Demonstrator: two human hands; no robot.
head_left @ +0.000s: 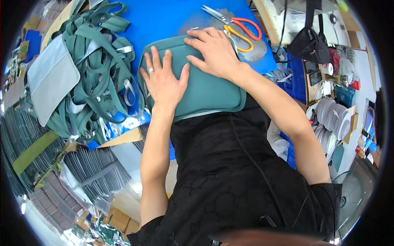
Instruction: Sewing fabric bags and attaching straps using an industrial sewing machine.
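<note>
Closest to us, the person's black shirt [221, 164] fills the lower middle, and the near edge of a rounded green fabric piece [211, 92] meets it. We find this piece on the blue tabletop [158, 18], with a pale strip showing under its near edge. The two hands hide part of its upper surface. Just to its left we see a tangled heap of green straps [96, 67], topped by a light grey panel [53, 80]; scissors [226, 19] with red and yellow handles lie just beyond the right hand.

Farther off at left, we make out dark layered stacks [94, 164] and cardboard boxes [117, 219]; at right, a hanging black pouch [310, 47], white rolls [332, 117] and a fan [349, 197]. Any lettering is too small for us to read.

The left hand [164, 84] lies palm down on the green piece, fingers spread and pointing away, a ring [151, 70] on one. The right hand [215, 53] reaches in from the right, also palm down, its spread fingers pointing leftward near the far edge. We see both unclenched, resting on the fabric without gripping it.
</note>
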